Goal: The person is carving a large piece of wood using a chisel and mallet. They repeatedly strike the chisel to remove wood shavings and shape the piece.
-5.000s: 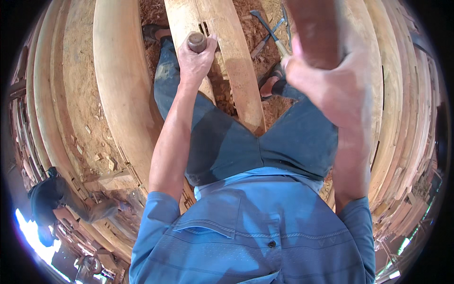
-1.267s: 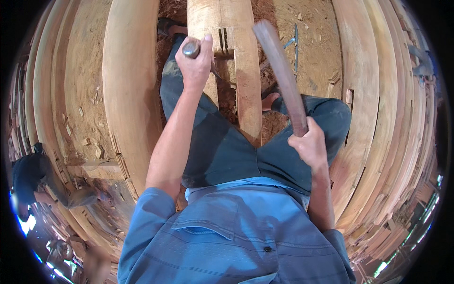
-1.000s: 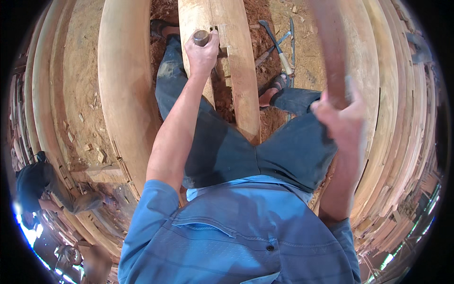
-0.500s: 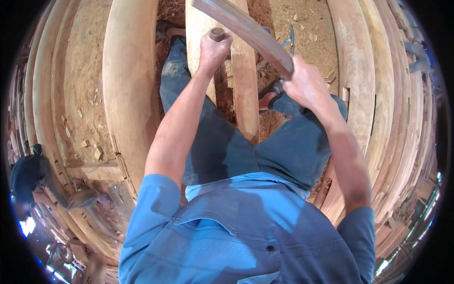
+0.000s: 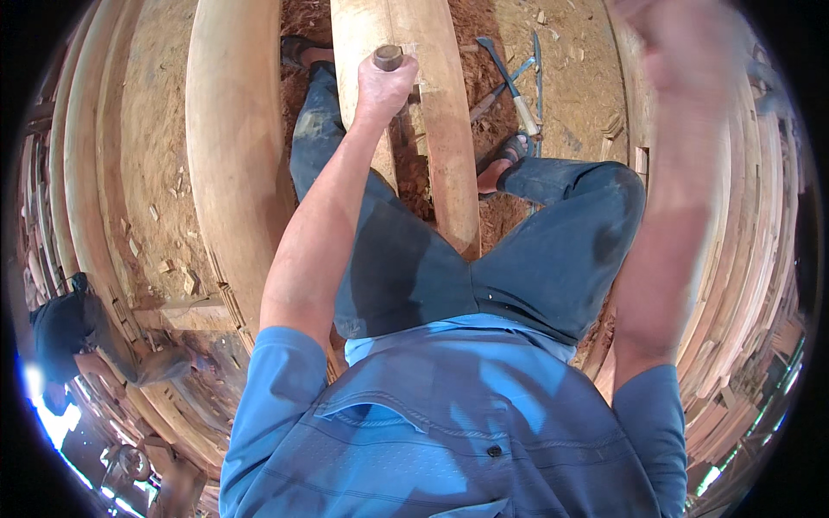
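Note:
My left hand is closed around an upright tool, apparently a chisel, whose round wooden butt sticks out above the fist. Its blade is hidden below the hand. The tool stands over a pale squared timber with a slot cut along it, between my legs. High at the upper right, my right hand is raised and smeared by motion. Its fingers look closed; the wooden club that it gripped half a second ago lies outside the picture.
A thick rounded log runs along the left, with more timbers beyond. Metal tools, one pale-handled, lie on the chip-strewn ground ahead right. Another person is bent over at far left.
My right hand has swung up and to the right, carrying the club out of view and uncovering the tools on the ground. My left hand has shifted only slightly.

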`<state>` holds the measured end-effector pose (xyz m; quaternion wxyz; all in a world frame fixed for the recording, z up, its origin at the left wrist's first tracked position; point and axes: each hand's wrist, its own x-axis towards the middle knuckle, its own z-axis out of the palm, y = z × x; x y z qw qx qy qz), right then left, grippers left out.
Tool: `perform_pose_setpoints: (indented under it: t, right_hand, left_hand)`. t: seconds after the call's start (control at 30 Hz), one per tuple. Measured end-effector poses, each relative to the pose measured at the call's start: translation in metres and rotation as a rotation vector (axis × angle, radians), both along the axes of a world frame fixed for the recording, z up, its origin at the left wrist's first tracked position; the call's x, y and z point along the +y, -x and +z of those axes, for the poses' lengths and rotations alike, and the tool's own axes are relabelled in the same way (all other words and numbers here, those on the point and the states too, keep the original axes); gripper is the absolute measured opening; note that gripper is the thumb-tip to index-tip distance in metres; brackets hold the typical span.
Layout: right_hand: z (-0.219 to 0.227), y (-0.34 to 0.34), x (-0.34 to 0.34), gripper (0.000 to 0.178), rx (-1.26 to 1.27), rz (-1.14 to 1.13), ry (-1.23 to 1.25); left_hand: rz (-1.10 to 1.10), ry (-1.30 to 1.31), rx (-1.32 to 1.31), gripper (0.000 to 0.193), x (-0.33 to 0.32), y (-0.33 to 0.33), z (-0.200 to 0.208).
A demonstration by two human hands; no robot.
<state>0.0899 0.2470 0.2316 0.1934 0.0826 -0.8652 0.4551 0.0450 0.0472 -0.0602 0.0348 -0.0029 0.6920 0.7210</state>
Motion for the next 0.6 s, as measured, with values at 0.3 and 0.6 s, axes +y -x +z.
perform_pose_setpoints:
  t: [0.3,0.6]
  right_hand:
    - [-0.147,-0.113,0.022,0.04,-0.996,-0.132,-0.598]
    - [-0.174,-0.202,0.021,0.036,-1.153,-0.281,-0.116]
  left_hand:
    - [0.008,0.344,0.242,0.019,-0.007,-0.097,0.002]
    - [0.186,-0.263,0.09,0.022,-0.045,-0.146,0.043]
